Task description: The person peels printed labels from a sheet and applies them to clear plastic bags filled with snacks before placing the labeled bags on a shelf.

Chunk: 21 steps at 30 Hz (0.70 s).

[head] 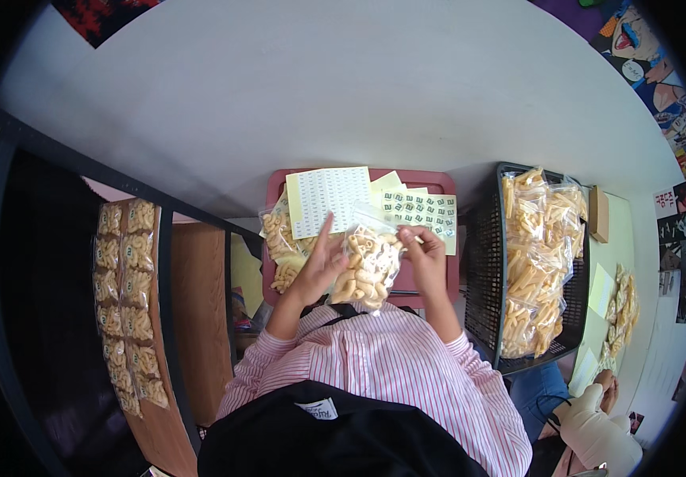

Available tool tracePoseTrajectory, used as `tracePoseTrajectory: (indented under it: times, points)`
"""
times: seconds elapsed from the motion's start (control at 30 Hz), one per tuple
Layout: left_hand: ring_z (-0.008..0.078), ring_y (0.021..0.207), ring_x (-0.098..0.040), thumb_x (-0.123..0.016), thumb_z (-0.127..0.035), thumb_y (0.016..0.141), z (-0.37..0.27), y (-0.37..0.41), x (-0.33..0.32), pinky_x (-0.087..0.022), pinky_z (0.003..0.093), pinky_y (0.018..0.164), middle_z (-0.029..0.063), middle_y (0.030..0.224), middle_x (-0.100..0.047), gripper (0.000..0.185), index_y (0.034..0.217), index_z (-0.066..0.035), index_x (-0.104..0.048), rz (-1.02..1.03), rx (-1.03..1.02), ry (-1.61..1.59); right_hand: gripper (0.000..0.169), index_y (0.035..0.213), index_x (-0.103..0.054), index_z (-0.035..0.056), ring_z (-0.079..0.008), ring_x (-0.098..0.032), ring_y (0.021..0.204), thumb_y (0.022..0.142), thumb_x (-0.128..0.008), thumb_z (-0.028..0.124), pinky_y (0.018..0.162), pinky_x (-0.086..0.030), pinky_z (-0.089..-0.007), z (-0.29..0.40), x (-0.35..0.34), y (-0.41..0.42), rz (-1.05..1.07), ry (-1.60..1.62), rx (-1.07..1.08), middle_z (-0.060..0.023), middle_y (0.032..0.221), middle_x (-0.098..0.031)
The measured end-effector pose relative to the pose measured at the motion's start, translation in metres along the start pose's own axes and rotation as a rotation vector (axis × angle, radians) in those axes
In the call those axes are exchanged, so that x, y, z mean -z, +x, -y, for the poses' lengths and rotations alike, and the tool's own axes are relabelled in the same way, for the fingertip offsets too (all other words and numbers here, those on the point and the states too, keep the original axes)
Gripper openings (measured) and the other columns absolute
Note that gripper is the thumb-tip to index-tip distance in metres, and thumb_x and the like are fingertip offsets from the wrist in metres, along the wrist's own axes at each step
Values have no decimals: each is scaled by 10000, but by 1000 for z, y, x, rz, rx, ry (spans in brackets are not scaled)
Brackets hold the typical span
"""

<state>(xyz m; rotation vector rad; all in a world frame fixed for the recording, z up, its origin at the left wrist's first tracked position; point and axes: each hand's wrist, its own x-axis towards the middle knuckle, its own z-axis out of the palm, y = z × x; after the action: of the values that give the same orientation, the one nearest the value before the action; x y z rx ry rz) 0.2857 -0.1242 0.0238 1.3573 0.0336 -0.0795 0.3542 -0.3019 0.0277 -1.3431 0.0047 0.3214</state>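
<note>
A clear zip bag of curved, tube-shaped snacks [365,268] is held up in front of my chest, above a red tray-like surface [451,274]. My right hand [426,253] pinches its upper right edge between thumb and fingers. Against the bag's left side rests my left hand [319,265], index finger extended and thumb by the plastic; whether it grips is hidden. Behind the bag lie a sheet of small printed labels [331,197] and sheets of dark-marked stickers [441,208]. More filled snack bags [277,229] lie partly under the left sheet.
To the right stands a black plastic basket [486,286] full of bagged stick-shaped snacks [531,268]. Labelled bags [137,286] line a wooden shelf [161,426] in a dark frame at left. At lower right, another person's hand [608,390] is near a bag pile [622,310].
</note>
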Motion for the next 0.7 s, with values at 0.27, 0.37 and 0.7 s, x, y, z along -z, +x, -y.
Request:
tracePoseTrajectory:
  times: [0.27, 0.37, 0.7]
  points:
    - [162, 1073, -449, -388, -128, 881, 49, -25, 13, -395, 262, 881, 143, 1208, -411, 492, 1319, 1, -203, -201, 285, -231, 345, 952, -587, -30, -234, -560, 834, 767, -635, 257, 744, -437, -316, -116, 111, 40, -448, -694, 91, -171, 921, -576]
    - [175, 1086, -445, -326, -117, 865, 55, -25, 28, -382, 275, 900, 132, 1224, -400, 469, 1307, 1, -220, -311, 144, -275, 519, 1025, -549, -9, -317, -532, 880, 663, -713, 324, 772, -433, -363, -149, 177, 52, -664, -1062, 40, -174, 976, -517]
    - [180, 1098, -419, -558, -73, 803, 44, -34, 32, -362, 288, 910, 126, 1204, -402, 597, 1287, -29, -211, -455, 124, -283, 349, 932, -613, 15, -279, -582, 805, 652, -696, 206, 732, -452, -353, -160, 212, 64, -670, -1010, -145, -161, 872, -604]
